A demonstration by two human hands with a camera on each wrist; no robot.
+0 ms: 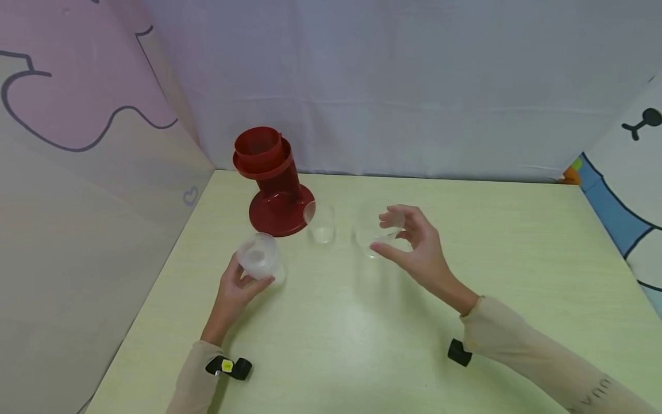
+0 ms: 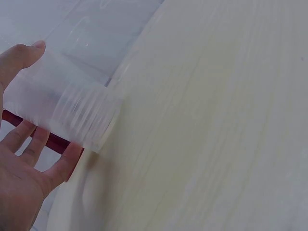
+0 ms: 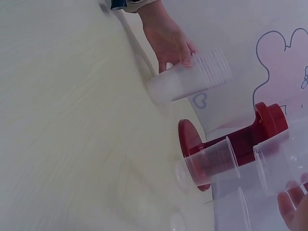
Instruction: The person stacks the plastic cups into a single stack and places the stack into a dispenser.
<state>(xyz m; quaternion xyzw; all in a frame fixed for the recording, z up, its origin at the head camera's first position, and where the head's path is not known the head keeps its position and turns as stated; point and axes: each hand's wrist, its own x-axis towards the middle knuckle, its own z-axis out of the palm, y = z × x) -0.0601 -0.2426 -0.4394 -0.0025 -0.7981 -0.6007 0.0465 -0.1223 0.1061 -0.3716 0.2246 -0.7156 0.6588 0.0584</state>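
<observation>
My left hand [image 1: 235, 296] grips a stack of clear plastic cups [image 1: 260, 257], thumb on one side and fingers on the other. In the left wrist view the ridged rims of the nested cups [image 2: 84, 113] show beyond the fingers. My right hand [image 1: 416, 244] holds a clear plastic cup [image 3: 284, 159] between curved fingers and thumb. A single clear cup [image 1: 322, 223] stands upright on the table between the hands. Below it in the right wrist view, part of another clear cup [image 3: 244, 211] shows, cut off by the frame edge.
A red cup-shaped holder [image 1: 279, 190] on a round base stands at the back left, just behind the single cup. The pale wooden table [image 1: 341, 345] meets a light cloth wall [image 1: 414, 115] at its far edge. Printed panels flank both sides.
</observation>
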